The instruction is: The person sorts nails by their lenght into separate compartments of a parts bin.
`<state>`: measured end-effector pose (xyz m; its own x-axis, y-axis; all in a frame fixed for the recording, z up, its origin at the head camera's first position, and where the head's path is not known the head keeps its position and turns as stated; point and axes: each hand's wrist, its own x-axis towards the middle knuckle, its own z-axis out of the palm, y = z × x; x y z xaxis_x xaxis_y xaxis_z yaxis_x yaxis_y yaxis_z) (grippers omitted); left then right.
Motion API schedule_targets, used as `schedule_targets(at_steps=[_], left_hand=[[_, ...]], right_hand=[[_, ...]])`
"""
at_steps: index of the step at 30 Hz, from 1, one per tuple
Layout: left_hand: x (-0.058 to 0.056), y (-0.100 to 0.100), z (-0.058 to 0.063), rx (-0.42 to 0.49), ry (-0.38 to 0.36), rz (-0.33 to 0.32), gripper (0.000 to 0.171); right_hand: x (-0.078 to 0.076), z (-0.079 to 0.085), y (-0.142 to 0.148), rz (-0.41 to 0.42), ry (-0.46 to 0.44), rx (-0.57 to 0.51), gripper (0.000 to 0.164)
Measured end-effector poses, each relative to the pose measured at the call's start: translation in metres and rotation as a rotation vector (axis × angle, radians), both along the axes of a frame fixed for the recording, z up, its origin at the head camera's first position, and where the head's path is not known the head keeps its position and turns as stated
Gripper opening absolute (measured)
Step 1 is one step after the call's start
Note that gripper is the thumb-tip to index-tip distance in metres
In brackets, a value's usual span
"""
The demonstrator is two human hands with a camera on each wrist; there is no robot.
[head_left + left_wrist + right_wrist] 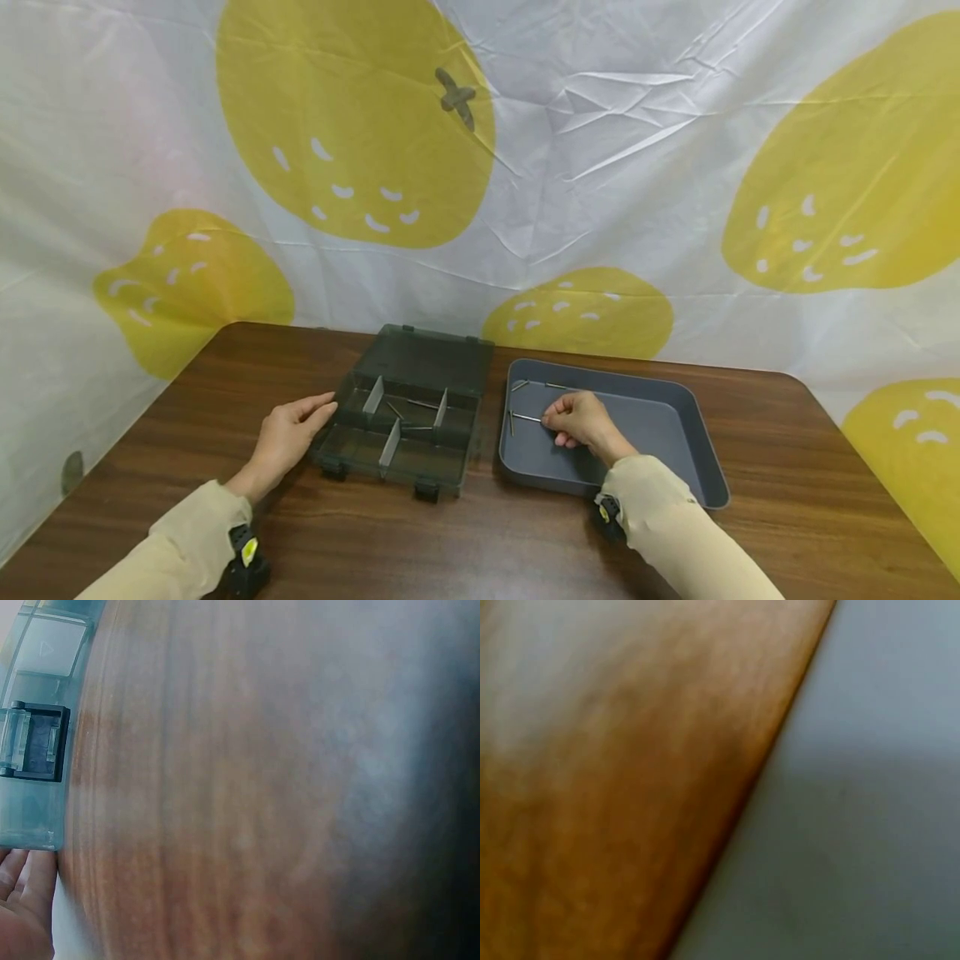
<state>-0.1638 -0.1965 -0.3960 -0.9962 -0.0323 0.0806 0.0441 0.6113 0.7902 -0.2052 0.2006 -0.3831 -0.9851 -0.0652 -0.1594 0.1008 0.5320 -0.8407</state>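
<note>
My right hand [583, 423] is over the grey tray [637, 433], pinching one end of a thin metal fastener [528, 417], a screw or a nail. Other such fasteners [512, 427] lie at the tray's left side. Left of the tray stands a dark translucent compartment box [352, 450] with its lid [427, 358] folded back. Several slim fasteners [417, 427] lie in its middle compartment. With fairly straight fingers, my left hand [288, 429] touches the box's left side; in the left wrist view its fingers [34, 881] meet the box edge beside a black latch [41, 742].
Both containers stand on a brown wooden table [480, 550]. Pale dividers [390, 442] split the box into compartments. A white curtain with yellow fruit shapes [360, 125] hangs behind the table. The right wrist view shows only blurred wood and a grey surface.
</note>
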Motion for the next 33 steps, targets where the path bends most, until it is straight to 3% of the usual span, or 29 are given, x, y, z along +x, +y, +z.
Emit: schedule_targets(at_steps=[33], left_hand=[[-0.0024,-0.0012,-0.0009,0.018,0.004,-0.003,0.048]], right_hand=[[0.0005,-0.0001,-0.0059,0.035,0.025,0.104,0.012]])
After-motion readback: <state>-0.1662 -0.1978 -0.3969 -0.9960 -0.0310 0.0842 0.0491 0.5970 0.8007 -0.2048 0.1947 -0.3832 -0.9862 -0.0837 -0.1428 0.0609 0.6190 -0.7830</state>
